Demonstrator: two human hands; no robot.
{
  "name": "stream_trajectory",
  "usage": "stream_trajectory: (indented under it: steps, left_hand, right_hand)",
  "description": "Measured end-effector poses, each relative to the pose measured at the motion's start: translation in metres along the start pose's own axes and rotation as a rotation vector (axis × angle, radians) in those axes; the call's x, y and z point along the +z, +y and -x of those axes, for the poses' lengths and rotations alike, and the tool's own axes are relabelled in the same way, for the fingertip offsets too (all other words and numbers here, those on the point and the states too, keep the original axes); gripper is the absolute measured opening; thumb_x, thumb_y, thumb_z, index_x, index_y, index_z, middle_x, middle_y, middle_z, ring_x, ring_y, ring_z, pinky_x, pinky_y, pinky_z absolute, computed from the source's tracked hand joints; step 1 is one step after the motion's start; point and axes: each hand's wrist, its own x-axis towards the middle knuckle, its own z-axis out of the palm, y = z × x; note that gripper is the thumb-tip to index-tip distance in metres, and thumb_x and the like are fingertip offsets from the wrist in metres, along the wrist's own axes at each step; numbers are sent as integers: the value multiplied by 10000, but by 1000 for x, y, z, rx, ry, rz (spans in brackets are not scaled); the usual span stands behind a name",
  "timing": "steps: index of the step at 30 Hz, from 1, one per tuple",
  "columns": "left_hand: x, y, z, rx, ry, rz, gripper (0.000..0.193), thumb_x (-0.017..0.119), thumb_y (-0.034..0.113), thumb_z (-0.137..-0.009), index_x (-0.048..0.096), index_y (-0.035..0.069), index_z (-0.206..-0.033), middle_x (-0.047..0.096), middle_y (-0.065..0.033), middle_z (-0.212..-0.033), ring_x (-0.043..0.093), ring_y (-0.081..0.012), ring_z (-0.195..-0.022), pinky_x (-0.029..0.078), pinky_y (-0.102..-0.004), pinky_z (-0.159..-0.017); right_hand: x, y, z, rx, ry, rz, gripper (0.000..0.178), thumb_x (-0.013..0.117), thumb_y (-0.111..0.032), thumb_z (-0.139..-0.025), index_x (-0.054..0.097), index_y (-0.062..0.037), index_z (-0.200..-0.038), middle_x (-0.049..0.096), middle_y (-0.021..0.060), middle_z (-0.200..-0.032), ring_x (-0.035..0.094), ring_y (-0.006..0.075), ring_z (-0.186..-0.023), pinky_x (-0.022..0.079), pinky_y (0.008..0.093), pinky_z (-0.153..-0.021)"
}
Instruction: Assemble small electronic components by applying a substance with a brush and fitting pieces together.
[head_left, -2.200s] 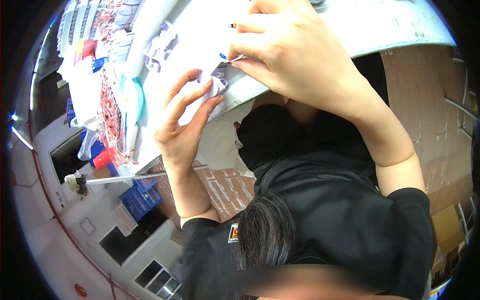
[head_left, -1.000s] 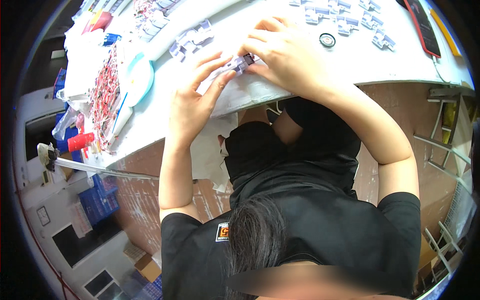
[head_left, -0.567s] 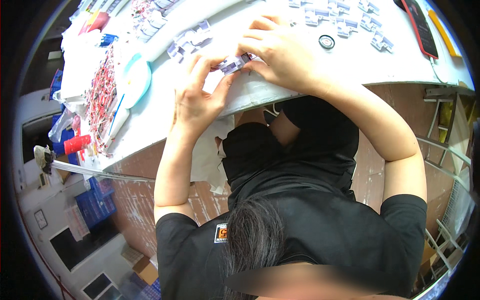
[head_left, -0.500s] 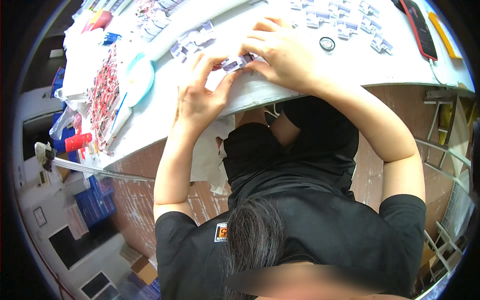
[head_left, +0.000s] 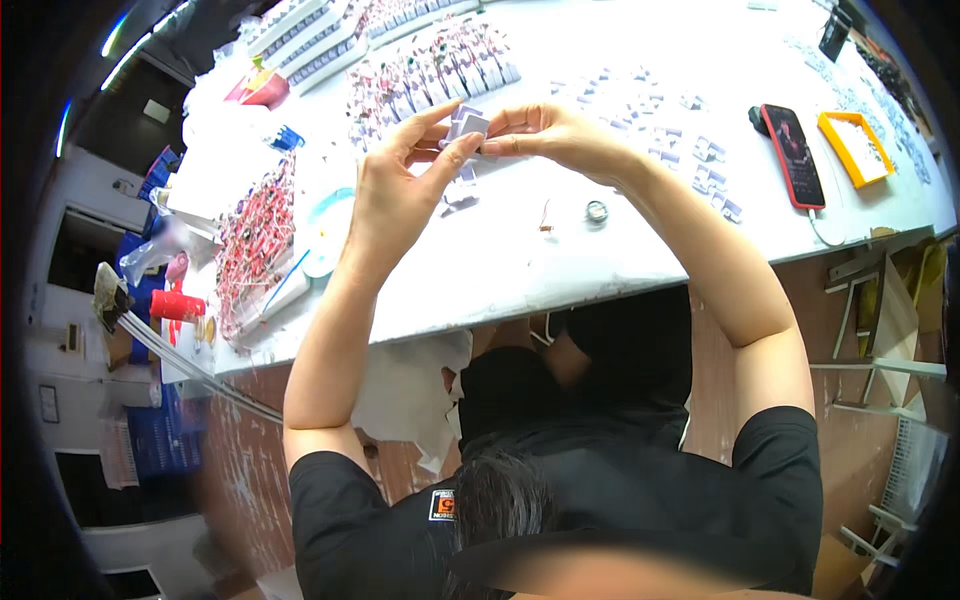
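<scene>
Between both hands, a small pale grey-lilac plastic part [head_left: 470, 124] is held up over the white table. My left hand [head_left: 405, 178] pinches it between thumb and fingers. My right hand [head_left: 565, 138] grips its right side, thumb and fingertips pressed together. The fingers partly cover the part. Just below them, another pale plastic piece [head_left: 461, 192] lies on the table. A small round metallic-looking item [head_left: 596, 212] and a tiny component with a red wire [head_left: 546, 226] lie nearer the table's front edge.
Similar plastic pieces [head_left: 710, 178] lie scattered on the right. Rows of wired parts [head_left: 440, 72] stand at the back. Left are a heap of red-wired components [head_left: 256, 245] and a light-blue round dish [head_left: 322, 262]. A red-cased phone [head_left: 806, 185] and yellow tray [head_left: 874, 178] sit far right.
The head view has shifted, showing more of the table's far side. Both hands still hold a plastic part, now turned with a flat face showing.
</scene>
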Motion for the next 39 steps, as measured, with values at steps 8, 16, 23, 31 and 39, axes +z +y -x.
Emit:
stream_trajectory:
  steps: [8,16,23,31,39]
  left_hand:
    - [-54,9,-44,131,-72,-228,525,784,295,-870,635,23,-1294,707,-88,-873,686,-140,-787,550,-260,-695]
    - [-73,32,-74,37,-106,-452,405,758,241,-880,680,32,-1218,710,-84,-904,681,-128,-831,560,-258,-729]
    - [-88,25,-74,141,-264,-248,382,784,96,-838,694,23,-1202,722,-117,-1072,688,-183,-985,578,-316,-875]
    - [-92,15,-102,75,-233,-110,261,744,98,-885,721,11,-1130,741,-102,-1043,700,-147,-933,571,-284,-882]
    - [-113,2,-126,172,-193,-221,208,743,137,-898,748,40,-1081,753,-72,-940,674,-61,-742,525,-199,-615]
  right_hand:
    - [-15,5,-65,-71,-149,-153,497,730,-490,-872,733,-80,-1154,712,95,-1057,605,252,-1106,361,428,-1062]
    - [-28,32,-123,-57,-287,-443,450,622,-310,-991,598,25,-1290,651,158,-1207,614,228,-1188,405,478,-1132]
    - [-15,30,-129,69,-393,-758,262,649,-169,-948,662,-45,-1179,681,65,-1128,613,188,-1089,468,389,-997]
    - [-29,16,-140,-33,-429,-725,298,605,-241,-1003,600,-68,-1245,661,76,-1167,630,184,-1073,473,412,-1029]
    - [-34,-15,-124,25,-129,-657,428,662,-363,-959,601,-88,-1281,636,78,-1226,530,180,-1223,421,383,-1069]
